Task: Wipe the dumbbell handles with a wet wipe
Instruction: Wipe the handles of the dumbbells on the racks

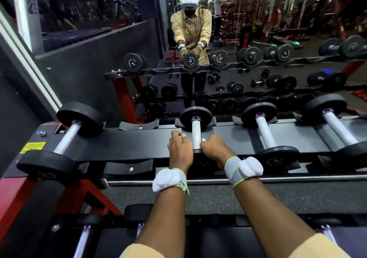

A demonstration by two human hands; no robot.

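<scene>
A dumbbell with a knurled silver handle (196,134) and black plates lies in the middle cradle of the black rack's top shelf (139,138). My left hand (179,149) is at the handle's left side near its front end, fingers curled against it. On the handle's right side, my right hand (213,148) pinches a small white wet wipe (204,139) against the metal. The dumbbell's near plate is hidden under my hands. Both wrists wear white strapped bands.
More dumbbells lie on the same shelf: one at the left (65,136) and two at the right (266,132) (337,130). A mirror (258,39) behind the rack reflects me and the gym. A lower rack tier (178,230) sits under my forearms.
</scene>
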